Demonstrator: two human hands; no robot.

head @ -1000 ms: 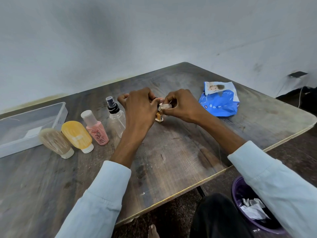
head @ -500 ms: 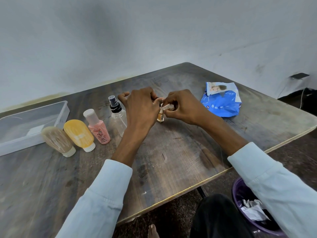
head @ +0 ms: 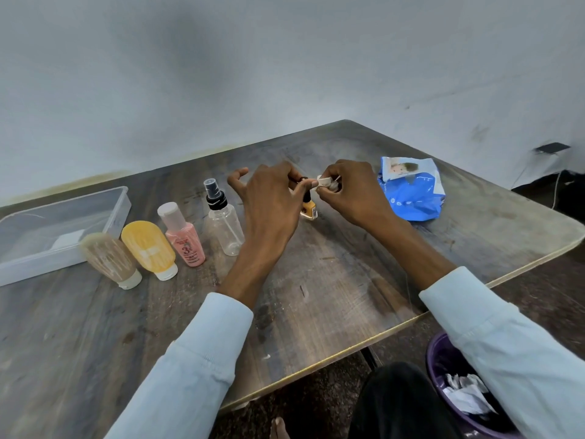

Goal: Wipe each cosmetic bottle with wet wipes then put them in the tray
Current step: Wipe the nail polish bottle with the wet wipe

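As you look down at the table, this is the layout, with clock directions read from the table's middle.

Table (head: 316, 280): dark, worn wood with a pale edge, against a grey wall.

Left hand (head: 269, 201): at 12 o'clock, your thumb and fingers pinch the dark cap of the small bottle; your little finger curls free to the left.

Small bottle (head: 308, 210): a tiny yellow bottle, upright, between your two hands. Whether its base touches the table cannot be told.

Right hand (head: 351, 191): just right of the bottle, your fingers are curled tight round the wipe.

Wipe (head: 326, 182): a small white wad at your right fingertips, level with the bottle's cap and touching your left thumb tip.

Spray bottle (head: 223, 221): clear with a black pump, just left of your left hand, at 11 o'clock.

Pink bottle (head: 185, 237): white cap, left of the spray bottle.

Yellow tube (head: 148, 247): cap toward you, left of the pink bottle.

Beige tube (head: 109, 256): cap toward you, last in the row, just beside the tray.

Tray (head: 123, 204): clear plastic, at 9 o'clock, holding none of the bottles.

Wipes pack (head: 411, 194): blue and white, at 2 o'clock, just right of your right hand.

Bin (head: 443, 375): purple, on the floor at 4 o'clock beyond the table's edge, with crumpled white wipes inside.
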